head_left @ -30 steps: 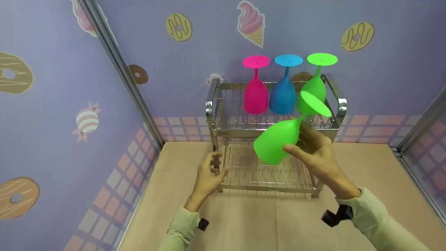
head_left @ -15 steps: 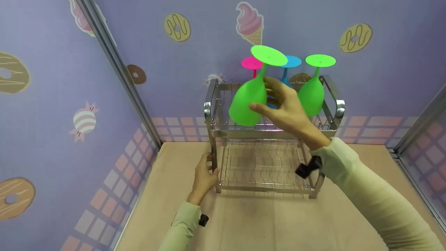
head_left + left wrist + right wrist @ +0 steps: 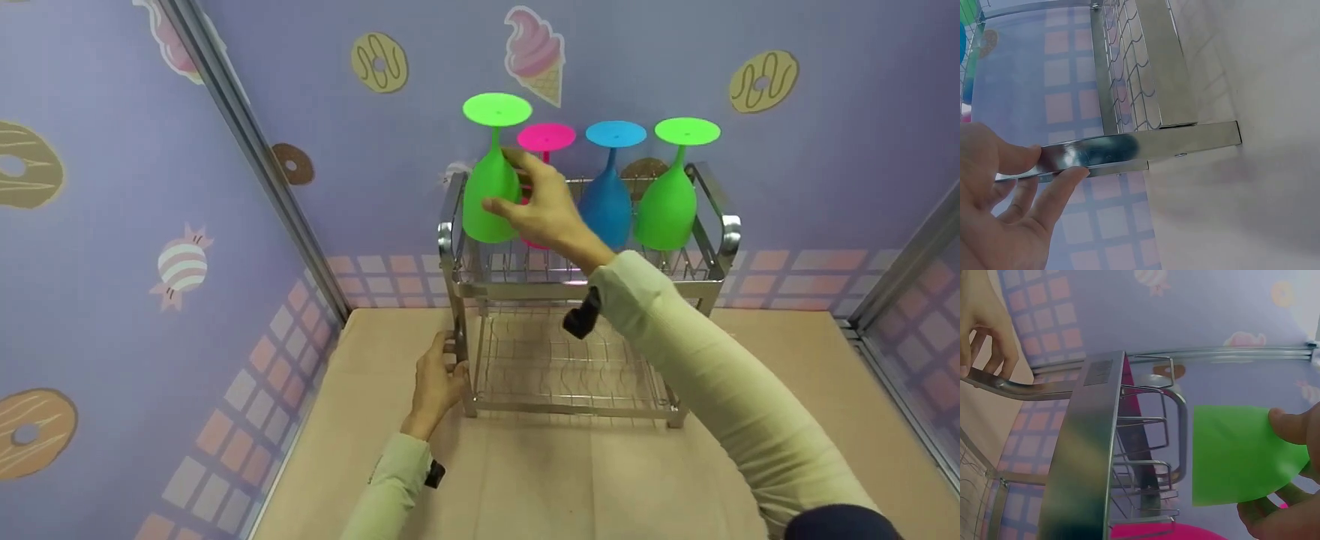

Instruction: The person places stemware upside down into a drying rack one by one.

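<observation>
My right hand [image 3: 546, 206] grips a green plastic wine glass [image 3: 487, 199] upside down, thumb on the near side of its bowl. It hangs over the left end of the steel dish rack's [image 3: 585, 289] upper tier; in the right wrist view a gap shows between the glass's rim and the rack wires [image 3: 1145, 419]. Right of it stand an inverted pink wine glass [image 3: 547, 137], partly hidden by my hand, a blue one [image 3: 606, 206] and another green one [image 3: 666, 214]. My left hand [image 3: 437, 382] pinches the rack's left front leg [image 3: 1103, 152] between thumb and fingers.
The rack's lower wire tier [image 3: 559, 360] is bare. Curved side handles [image 3: 730, 240] rise at both ends of the upper tier. A patterned wall [image 3: 420, 135] stands close behind, and a beige cloth [image 3: 540, 480] covers the table.
My right hand has carried the green wine glass up and left, from before the rack to above its left end, turning it more upright. My left hand has closed onto the rack leg.
</observation>
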